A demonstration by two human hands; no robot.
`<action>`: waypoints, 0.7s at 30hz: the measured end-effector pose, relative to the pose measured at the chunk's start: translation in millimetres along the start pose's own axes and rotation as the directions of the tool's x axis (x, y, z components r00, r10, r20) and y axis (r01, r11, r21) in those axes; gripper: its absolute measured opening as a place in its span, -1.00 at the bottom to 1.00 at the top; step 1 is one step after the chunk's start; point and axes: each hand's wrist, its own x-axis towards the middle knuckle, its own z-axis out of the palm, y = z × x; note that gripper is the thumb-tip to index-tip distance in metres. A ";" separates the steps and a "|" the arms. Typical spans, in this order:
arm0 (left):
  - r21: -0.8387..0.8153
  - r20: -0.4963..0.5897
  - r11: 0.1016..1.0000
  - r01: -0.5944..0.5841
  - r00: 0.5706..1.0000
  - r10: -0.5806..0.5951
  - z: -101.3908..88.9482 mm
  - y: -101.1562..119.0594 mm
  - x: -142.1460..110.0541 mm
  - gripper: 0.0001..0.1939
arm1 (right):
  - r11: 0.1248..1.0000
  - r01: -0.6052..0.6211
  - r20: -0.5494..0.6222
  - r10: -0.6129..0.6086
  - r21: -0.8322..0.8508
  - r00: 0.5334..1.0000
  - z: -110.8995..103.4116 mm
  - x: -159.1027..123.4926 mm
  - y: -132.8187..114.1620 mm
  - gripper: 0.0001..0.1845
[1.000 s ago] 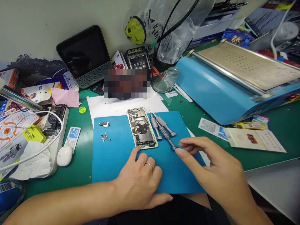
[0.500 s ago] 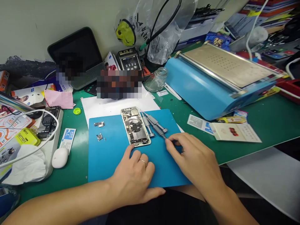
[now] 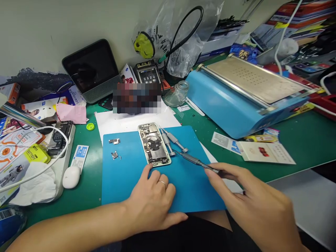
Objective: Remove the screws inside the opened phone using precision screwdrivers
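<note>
An opened phone [image 3: 153, 138] with its inner parts showing lies on a blue mat [image 3: 126, 185]. My left hand [image 3: 154, 194] rests on the mat below it, index fingertip against the phone's lower edge, thumb stretched out, nothing held. My right hand [image 3: 252, 196] pinches the rear end of a grey screwdriver [image 3: 193, 159] over the mat's right side; its tip points left toward the phone. Two more grey screwdrivers, one close beside the phone [image 3: 167, 141] and one farther right [image 3: 175, 140], lie on the mat. Small circuit parts [image 3: 114, 155] sit at the mat's left.
A blue machine with a metal plate [image 3: 217, 105] stands at the right rear. Behind the mat are a glass jar [image 3: 177, 94] and a screen device [image 3: 91, 70]. To the left lie a white earbud case [image 3: 71, 177], a white cable [image 3: 64, 134] and boxes.
My right hand has moved right and toward me, drawing the screwdriver away from the other two. My left hand stays at the phone's lower edge. The camera view has shifted slightly.
</note>
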 end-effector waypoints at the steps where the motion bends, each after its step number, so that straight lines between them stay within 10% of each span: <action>1: -0.003 0.004 1.000 -0.001 1.000 0.001 -0.1 0.0 0.0 -0.39 | 0.999 0.038 -0.057 -0.038 -0.008 0.998 -4.7 3.4 -2.1 -0.90; 10: 0.021 -0.024 1.000 -0.006 1.000 0.006 1.4 -0.5 -0.1 -0.38 | 0.987 0.158 -0.122 -0.154 0.030 0.981 9.4 26.9 3.5 -0.70; 17: 0.018 -0.040 1.000 -0.003 0.999 0.004 1.7 -0.1 -1.1 -0.38 | 0.971 -0.010 -0.118 0.039 0.239 0.992 28.7 -4.7 18.7 -0.32; 21: 0.027 -0.032 1.000 -0.006 0.999 0.007 1.4 -0.1 -0.9 -0.38 | 0.809 -0.124 -0.147 0.251 0.575 0.957 29.5 11.5 5.9 -0.35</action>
